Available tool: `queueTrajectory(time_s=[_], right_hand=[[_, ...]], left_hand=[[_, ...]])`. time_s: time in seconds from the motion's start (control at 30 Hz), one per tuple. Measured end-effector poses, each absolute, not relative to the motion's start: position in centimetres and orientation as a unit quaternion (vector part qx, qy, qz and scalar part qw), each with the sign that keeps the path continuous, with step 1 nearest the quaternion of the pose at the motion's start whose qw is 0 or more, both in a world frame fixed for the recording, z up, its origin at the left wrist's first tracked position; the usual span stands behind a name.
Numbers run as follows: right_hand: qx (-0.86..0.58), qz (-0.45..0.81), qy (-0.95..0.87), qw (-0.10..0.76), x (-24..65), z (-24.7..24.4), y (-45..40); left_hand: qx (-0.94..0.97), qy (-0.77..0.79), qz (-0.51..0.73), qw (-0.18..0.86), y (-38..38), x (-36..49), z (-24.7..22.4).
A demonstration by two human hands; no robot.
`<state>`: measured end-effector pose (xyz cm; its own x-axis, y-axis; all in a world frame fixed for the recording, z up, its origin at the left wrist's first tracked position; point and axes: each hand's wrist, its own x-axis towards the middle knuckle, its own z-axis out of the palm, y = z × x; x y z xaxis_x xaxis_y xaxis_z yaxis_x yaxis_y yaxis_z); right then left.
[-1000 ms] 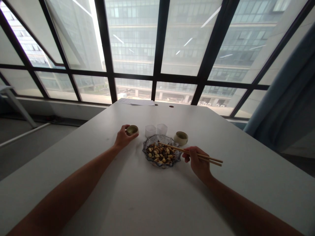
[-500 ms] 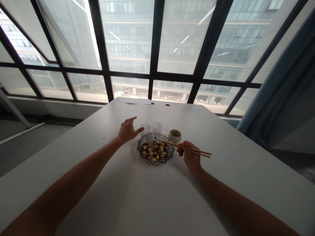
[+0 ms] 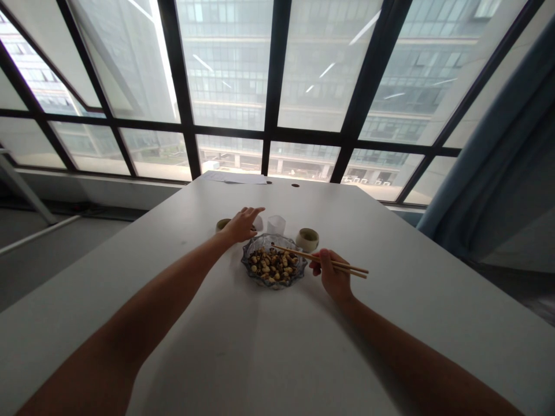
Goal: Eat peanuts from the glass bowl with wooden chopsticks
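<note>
A scalloped glass bowl (image 3: 274, 282) holds a mix of pale and dark pieces, perhaps nuts or seeds. My right hand (image 3: 332, 274) grips wooden chopsticks (image 3: 299, 252), their tips over the far part of the bowl with a small dark piece at them. My left hand (image 3: 243, 225) is beyond the bowl's left side, fingers apart, at a clear cup (image 3: 259, 223) that it partly covers; contact is unclear. Another clear cup (image 3: 276, 225) stands behind the bowl. One greenish cup (image 3: 307, 239) is at the bowl's right, and a second (image 3: 222, 224) is partly hidden by my left hand.
The white table (image 3: 191, 346) stretches toward the windows. White papers (image 3: 236, 178) lie at its far left edge, near two dark round holes. A blue curtain (image 3: 489, 138) hangs at the right. A white metal frame stands left of the table.
My left hand has moved right, over the left clear cup, uncovering the left greenish cup. My right hand and the chopsticks have shifted slightly left.
</note>
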<state>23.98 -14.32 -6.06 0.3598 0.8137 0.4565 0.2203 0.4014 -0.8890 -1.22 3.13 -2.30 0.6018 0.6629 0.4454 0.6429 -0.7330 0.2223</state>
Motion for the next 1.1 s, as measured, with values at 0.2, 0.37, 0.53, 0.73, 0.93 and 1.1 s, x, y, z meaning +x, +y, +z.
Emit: queueTrajectory(time_s=[0.2, 0.37, 0.53, 0.73, 0.93, 1.1], right_hand=[[-0.495, 0.221, -0.524, 0.657, 24.0, -6.1, -14.4], [-0.492, 0.226, -0.528, 0.655, 24.1, -6.4, -14.3], [-0.485, 0.233, -0.522, 0.662, 24.0, -6.4, -14.2], [-0.486, 0.222, -0.527, 0.661, 24.0, -6.3, -14.4], [-0.476, 0.191, -0.583, 0.63, 24.6, -6.9, -14.6], [-0.471, 0.162, -0.627, 0.599, 25.0, -7.7, -14.6]], left_hand=[[0.889, 0.349, 0.297, 0.026, 3.5, -1.8, -2.9], [0.828, 0.486, 0.253, 0.121, 5.2, -1.6, -2.6], [0.809, 0.536, 0.177, 0.161, 6.6, 0.5, -1.3], [0.863, 0.464, 0.173, 0.1, 6.1, 5.0, -1.3], [0.906, 0.378, 0.19, 0.03, 5.5, 5.6, -1.4], [0.933, 0.266, 0.238, -0.053, 5.0, 4.0, -1.5]])
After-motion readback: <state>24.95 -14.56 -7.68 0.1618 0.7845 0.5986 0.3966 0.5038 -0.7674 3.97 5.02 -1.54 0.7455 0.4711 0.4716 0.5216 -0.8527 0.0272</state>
